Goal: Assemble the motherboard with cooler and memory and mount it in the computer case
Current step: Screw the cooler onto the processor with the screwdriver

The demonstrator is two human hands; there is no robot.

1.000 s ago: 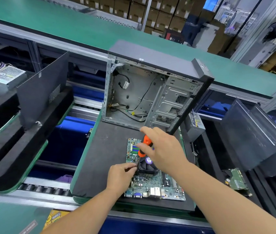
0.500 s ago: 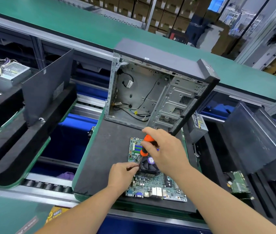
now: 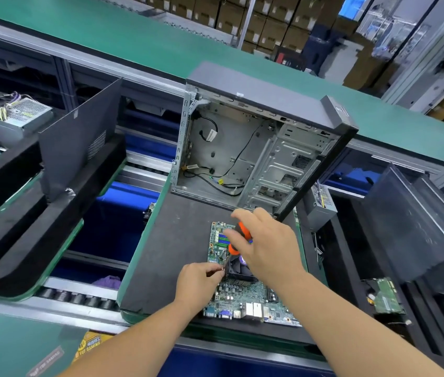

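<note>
The right hand is curled round the orange-and-black handle of a screwdriver, gripping it from above, with the shaft slanting down toward seven o'clock to the near-left corner of the cooler. The left hand sits just at eight o'clock from that corner, its fingertips pinched together right at the screwdriver's tip; what it pinches is too small to make out, though something thin shows between the fingers.

The cooler, a black square fan with a purple label at its hub, sits on the motherboard, partly hidden under the right wrist. The board lies flat on a dark grey mat, its port row facing the person and its blue and green memory slots at the far end, at about eleven o'clock from the fan.

At twelve o'clock from the board the computer case stands upright on the far edge of the same mat, its side open toward the person, loose black cables trailing across its bare metal interior and the drive cage on its right.

Further out, at ten o'clock, a dark side panel leans upright in a black foam tray, and beyond it a silver power supply with coloured wires. At three o'clock another green circuit board lies in a neighbouring tray.
</note>
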